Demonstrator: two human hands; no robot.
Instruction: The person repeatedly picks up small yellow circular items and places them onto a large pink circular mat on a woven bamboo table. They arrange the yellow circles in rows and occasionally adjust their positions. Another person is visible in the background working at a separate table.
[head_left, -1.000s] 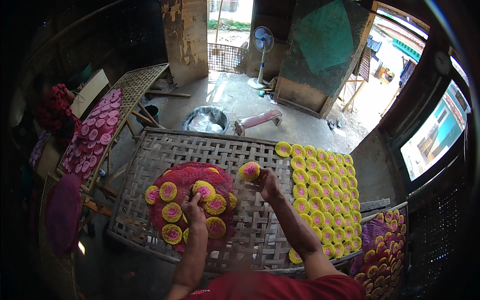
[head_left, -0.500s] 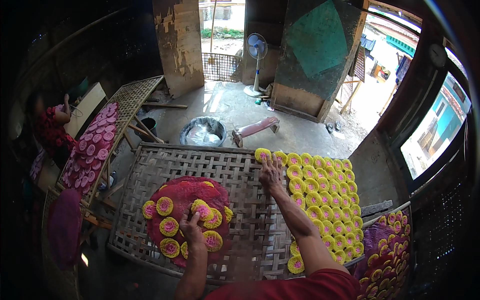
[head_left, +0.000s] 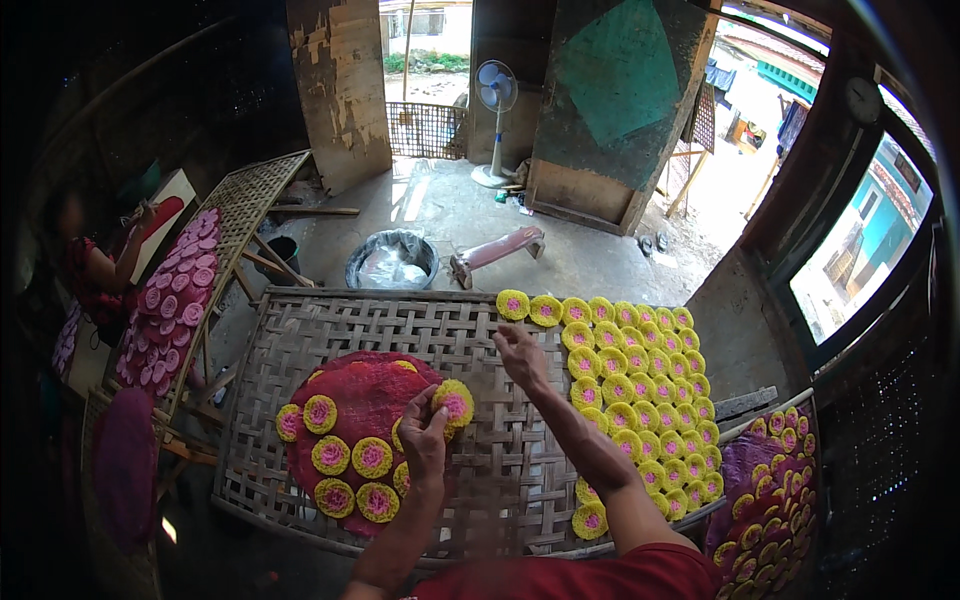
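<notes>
My left hand (head_left: pixel 425 440) pinches a round yellow cracker with a pink centre (head_left: pixel 455 402), held above the right side of a dark red cloth-covered round (head_left: pixel 350 385). Several crackers of the same kind lie on that cloth, mostly toward its near and left sides. My right hand (head_left: pixel 522 358) hovers over the woven bamboo rack (head_left: pixel 400 318), its fingers loosely apart and nothing in them. Just beyond it, a cracker (head_left: pixel 513 304) sits at the left end of the far row. Close rows of yellow crackers (head_left: pixel 640 390) cover the right part of the rack.
At far left a person (head_left: pixel 100 265) handles a red item beside a rack of pink crackers (head_left: pixel 175 300). Beyond my rack stand a lined tub (head_left: pixel 392 262), a low bench (head_left: pixel 500 252) and a fan (head_left: pixel 495 130). More crackers on purple cloth (head_left: pixel 765 500) lie at lower right.
My right hand has drawn back from the cracker at the far row's left end. My left hand has carried its cracker up and to the right. The person at left now handles something red.
</notes>
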